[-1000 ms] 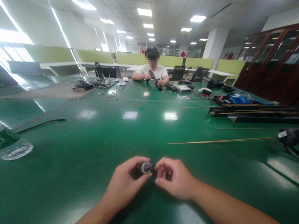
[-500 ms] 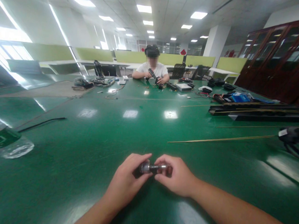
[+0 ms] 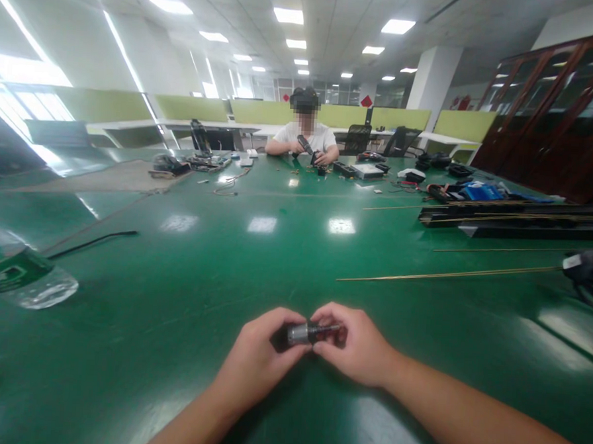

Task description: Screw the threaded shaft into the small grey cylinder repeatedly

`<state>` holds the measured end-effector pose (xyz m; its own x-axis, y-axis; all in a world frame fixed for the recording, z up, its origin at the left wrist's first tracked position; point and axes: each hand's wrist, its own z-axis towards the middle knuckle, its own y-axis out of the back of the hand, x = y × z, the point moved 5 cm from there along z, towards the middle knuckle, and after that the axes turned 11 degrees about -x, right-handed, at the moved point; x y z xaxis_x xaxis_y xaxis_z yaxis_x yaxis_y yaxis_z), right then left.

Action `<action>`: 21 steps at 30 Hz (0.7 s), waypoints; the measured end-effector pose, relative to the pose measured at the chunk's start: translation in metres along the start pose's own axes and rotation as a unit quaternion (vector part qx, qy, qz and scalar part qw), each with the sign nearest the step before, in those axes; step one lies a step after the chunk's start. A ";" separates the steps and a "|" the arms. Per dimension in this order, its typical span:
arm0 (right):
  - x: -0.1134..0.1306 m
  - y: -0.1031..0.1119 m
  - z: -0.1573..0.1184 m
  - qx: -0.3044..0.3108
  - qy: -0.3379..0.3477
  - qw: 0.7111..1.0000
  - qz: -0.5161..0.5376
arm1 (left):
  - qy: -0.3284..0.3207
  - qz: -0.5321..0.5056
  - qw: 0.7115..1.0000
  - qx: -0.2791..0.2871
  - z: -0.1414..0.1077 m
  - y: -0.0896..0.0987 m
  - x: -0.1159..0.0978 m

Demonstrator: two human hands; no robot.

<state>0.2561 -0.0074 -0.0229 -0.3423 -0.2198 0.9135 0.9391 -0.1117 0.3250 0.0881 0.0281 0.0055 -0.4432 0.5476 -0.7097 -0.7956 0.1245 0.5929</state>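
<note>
A small dark and silver cylindrical metal part (image 3: 299, 334) is held just above the green table (image 3: 199, 276), near its front edge. My left hand (image 3: 264, 345) grips its thick end between thumb and fingers. On the other side, my right hand (image 3: 357, 344) has its fingers closed round the thin shaft that sticks out to the right. The fingertips of both hands nearly meet around the middle of the part. My right fingers partly hide the shaft's end.
A clear bottle (image 3: 49, 288) lies at the left by a black cable (image 3: 94, 241). Thin brass rods (image 3: 423, 276) and black metal profiles (image 3: 525, 221) are on the right. Across the table a person (image 3: 304, 133) holds a power tool (image 3: 305, 145).
Both hands have moved slightly right in view with the part. My right hand's fingers now sit closer to its thick body. The surroundings have shifted slightly right in the picture.
</note>
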 end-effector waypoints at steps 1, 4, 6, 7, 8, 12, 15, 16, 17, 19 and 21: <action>-0.001 0.000 0.000 -0.001 -0.003 1.000 0.001 | 0.002 0.000 1.000 0.002 0.000 -0.001 0.000; -0.002 0.000 0.001 -0.005 -0.005 1.000 0.003 | 0.005 0.002 1.000 0.011 0.000 -0.002 0.000; -0.001 0.001 0.001 -0.008 0.000 1.000 0.005 | 0.006 0.001 1.000 0.016 -0.001 -0.003 0.000; -0.001 0.001 0.001 -0.007 0.003 1.000 0.006 | 0.007 -0.001 1.000 0.016 -0.001 -0.003 0.000; -0.001 0.001 0.000 -0.005 0.006 1.000 0.005 | 0.007 -0.002 1.000 0.016 -0.001 -0.003 0.000; -0.001 0.000 0.001 0.005 0.004 1.000 -0.004 | 0.014 -0.002 1.000 0.006 -0.001 -0.002 0.002; -0.003 0.000 0.001 0.003 -0.012 1.000 -0.004 | 0.023 0.005 1.000 0.002 0.000 -0.003 0.003; -0.003 0.000 0.002 0.002 -0.016 1.000 -0.003 | 0.023 0.006 1.000 0.001 0.001 -0.003 0.003; -0.003 0.000 0.002 0.000 -0.018 1.000 -0.003 | 0.023 0.005 1.000 -0.001 0.001 -0.003 0.003; -0.002 0.000 0.002 -0.001 -0.021 1.000 0.001 | 0.022 0.004 1.000 -0.003 0.001 -0.003 0.002; -0.002 0.000 0.002 0.001 -0.026 1.000 0.008 | 0.021 0.002 1.000 -0.005 0.001 -0.003 0.001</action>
<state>0.2569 -0.0047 -0.0240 -0.3244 -0.1710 0.9303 0.9448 -0.1062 0.3099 0.0901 0.0292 0.0035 -0.4639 0.5126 -0.7225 -0.7974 0.1138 0.5926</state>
